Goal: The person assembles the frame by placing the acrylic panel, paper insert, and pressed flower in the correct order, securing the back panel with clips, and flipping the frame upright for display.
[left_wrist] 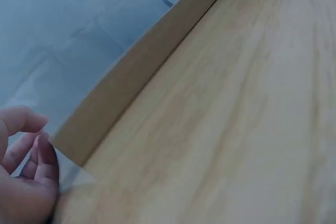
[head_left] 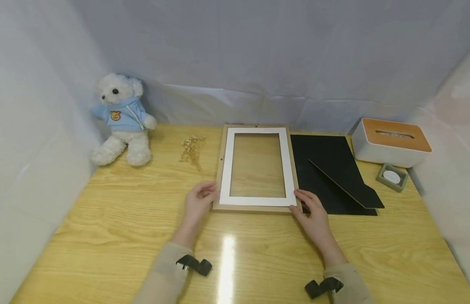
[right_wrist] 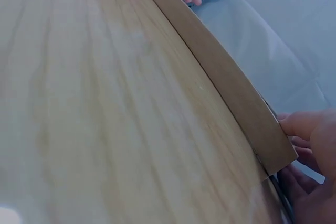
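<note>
A light wooden picture frame [head_left: 258,208] lies flat on the table, with a white mat [head_left: 225,169] in it and wood grain showing through the mat's window. My left hand [head_left: 197,202] grips the frame's near left corner with curled fingers. By those fingers, in the left wrist view, is a pale see-through corner [left_wrist: 71,174]; I cannot tell what it belongs to. At the near right corner my right hand [head_left: 312,215] holds the frame between thumb and fingers. Beside the frame lies a black backing board [head_left: 318,147] with its stand leg [head_left: 347,185] swung out.
A white plush bear [head_left: 122,114] in a blue hoodie sits at the back left. Dried flowers [head_left: 193,150] lie left of the frame. A white tissue box [head_left: 387,147] with an orange lid and a small green square dish [head_left: 392,177] stand at the right. Grey cloth hangs behind.
</note>
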`<state>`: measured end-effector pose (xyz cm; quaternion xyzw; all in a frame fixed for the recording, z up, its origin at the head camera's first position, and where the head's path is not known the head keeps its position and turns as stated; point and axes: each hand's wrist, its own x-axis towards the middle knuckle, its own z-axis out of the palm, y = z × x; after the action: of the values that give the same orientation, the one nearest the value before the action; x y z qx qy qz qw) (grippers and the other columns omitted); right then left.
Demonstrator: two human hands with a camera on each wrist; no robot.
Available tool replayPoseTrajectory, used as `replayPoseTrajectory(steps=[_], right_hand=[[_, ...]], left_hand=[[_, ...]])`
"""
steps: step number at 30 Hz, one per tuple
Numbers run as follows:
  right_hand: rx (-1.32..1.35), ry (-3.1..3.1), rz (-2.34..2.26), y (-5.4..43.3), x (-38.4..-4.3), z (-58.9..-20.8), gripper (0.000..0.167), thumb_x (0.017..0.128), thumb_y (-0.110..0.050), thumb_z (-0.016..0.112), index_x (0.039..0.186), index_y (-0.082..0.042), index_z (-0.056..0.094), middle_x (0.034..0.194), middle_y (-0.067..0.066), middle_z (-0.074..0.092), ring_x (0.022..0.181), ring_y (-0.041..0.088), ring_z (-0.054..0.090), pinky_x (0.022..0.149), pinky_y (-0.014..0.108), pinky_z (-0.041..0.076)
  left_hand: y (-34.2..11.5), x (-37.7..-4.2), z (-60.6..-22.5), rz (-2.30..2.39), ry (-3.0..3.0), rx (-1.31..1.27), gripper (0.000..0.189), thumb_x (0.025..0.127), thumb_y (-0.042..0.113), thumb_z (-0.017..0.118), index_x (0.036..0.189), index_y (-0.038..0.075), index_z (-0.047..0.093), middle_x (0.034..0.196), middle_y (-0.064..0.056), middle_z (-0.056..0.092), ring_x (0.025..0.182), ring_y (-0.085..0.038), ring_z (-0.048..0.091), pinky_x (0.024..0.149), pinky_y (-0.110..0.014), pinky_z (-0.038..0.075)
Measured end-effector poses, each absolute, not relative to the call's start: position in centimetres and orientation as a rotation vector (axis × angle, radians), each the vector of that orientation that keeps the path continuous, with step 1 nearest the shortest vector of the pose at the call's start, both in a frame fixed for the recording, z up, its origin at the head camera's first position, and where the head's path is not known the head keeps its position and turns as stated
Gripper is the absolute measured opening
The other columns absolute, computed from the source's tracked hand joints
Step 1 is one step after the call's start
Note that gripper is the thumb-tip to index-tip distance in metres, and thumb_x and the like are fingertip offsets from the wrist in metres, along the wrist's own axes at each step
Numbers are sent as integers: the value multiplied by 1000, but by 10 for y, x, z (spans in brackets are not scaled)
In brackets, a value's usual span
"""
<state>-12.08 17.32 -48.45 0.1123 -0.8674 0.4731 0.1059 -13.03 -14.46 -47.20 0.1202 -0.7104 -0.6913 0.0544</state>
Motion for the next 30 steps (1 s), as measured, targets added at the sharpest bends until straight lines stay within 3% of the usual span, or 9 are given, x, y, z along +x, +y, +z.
replayPoseTrajectory(steps=[5,12,19,23,26,30], right_hand=[[382,-2594,1345,174,-126,-477,37,85,-10,73,118,2,65,125,15,54,111,30,54,87,47,50],[358,-2791,1174,174,-140,-460,29,86,-14,73,112,-2,66,116,13,56,99,27,56,84,44,50],[471,-2870,1040,172,-177,-442,37,89,-13,69,120,5,61,115,21,56,91,30,55,77,44,49],[510,-2944,981,164,-217,-427,44,93,-15,63,130,6,52,128,24,49,104,35,53,85,48,47],[544,-3029,913,155,-250,-418,49,95,-16,59,137,6,45,139,26,41,121,39,45,97,52,41],[582,-3130,824,148,-288,-415,55,97,-15,56,143,6,35,146,28,32,133,41,32,106,53,32]], left_hand=[[-147,-131,-477,-2191,-2049,407,36,81,-9,66,116,-6,60,105,-14,59,89,-14,56,79,-19,50],[-145,-132,-480,-2159,-2077,341,40,78,-11,67,117,-6,60,107,-18,59,88,-15,56,78,-19,50],[-144,-132,-480,-2109,-2157,335,41,80,-7,68,120,-3,61,109,-17,60,89,-15,55,79,-18,50],[-145,-132,-480,-2104,-2132,327,40,79,-10,67,118,-6,61,109,-20,60,89,-16,55,78,-17,50],[-146,-132,-480,-2101,-2135,330,40,79,-10,68,119,-6,61,110,-21,60,90,-17,56,78,-17,50],[-147,-130,-481,-2103,-2174,334,41,80,-7,69,120,-2,61,110,-18,60,93,-19,56,80,-20,51]])
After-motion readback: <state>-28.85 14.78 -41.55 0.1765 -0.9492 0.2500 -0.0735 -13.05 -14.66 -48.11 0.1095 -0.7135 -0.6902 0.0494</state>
